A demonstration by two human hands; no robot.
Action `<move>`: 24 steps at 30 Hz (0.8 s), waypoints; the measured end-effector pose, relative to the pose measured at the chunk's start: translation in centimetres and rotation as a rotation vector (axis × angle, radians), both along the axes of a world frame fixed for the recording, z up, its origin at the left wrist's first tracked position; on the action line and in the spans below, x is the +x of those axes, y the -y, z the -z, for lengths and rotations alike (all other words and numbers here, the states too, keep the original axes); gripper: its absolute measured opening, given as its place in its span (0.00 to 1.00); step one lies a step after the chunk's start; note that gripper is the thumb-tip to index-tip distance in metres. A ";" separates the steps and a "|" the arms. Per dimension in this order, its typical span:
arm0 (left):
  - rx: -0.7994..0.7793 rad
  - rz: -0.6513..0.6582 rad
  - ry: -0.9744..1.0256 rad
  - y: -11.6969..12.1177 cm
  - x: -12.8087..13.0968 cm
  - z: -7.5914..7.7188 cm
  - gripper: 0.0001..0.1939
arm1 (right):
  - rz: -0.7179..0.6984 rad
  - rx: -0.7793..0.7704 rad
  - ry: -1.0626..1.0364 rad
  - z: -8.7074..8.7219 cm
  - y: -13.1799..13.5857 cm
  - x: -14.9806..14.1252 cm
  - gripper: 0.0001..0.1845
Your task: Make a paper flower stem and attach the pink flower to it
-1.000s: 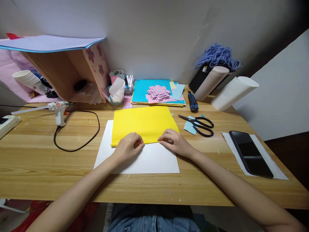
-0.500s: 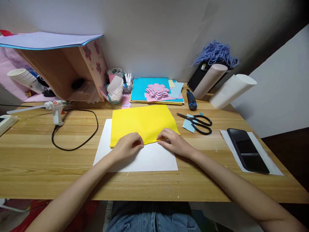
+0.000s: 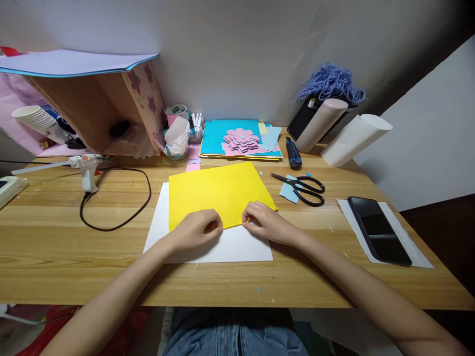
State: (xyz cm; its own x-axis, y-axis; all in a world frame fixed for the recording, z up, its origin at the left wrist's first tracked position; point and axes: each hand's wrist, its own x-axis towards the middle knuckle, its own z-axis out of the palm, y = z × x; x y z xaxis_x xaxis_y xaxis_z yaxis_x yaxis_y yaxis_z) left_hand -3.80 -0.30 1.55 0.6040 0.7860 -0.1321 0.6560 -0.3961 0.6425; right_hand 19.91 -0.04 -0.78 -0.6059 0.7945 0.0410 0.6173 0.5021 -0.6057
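A sheet of yellow paper (image 3: 215, 193) lies partly over a white sheet (image 3: 230, 247), with a narrow fold along its near edge. My left hand (image 3: 198, 227) pinches that near edge left of the middle, thumb and fingers closed on it. My right hand (image 3: 265, 222) grips the same edge a little farther right, its fingertips curled round the fold. Between the two hands a short stretch of the folded edge shows. The paper under the fingers is hidden.
Black-handled scissors (image 3: 300, 188) lie to the right on a light blue scrap, below a blue utility knife (image 3: 294, 154). A phone (image 3: 378, 230) is farther right. On the left are a glue gun (image 3: 88, 170) and its cord. A pink layered paper flower (image 3: 242, 141) tops the paper stack behind.
The yellow paper has turned slightly and come a little nearer, its left near corner dropping lower. Both hands have moved slightly toward me, still pinching the edge.
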 end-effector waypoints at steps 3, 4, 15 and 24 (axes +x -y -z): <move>-0.041 0.000 0.028 -0.3 -0.3 0.1 0.09 | -0.007 0.038 0.012 0.0 0.3 -0.1 0.02; -0.044 0.001 0.025 -0.3 -0.4 0.2 0.09 | -0.013 0.052 0.012 0.0 0.3 -0.1 0.02; 0.139 0.069 -0.023 0.2 0.1 0.4 0.07 | -0.094 0.145 0.010 0.1 0.5 -0.3 0.05; -0.007 -0.288 -0.092 0.7 0.6 1.2 0.07 | 0.142 -0.084 -0.096 0.4 0.4 -0.7 0.03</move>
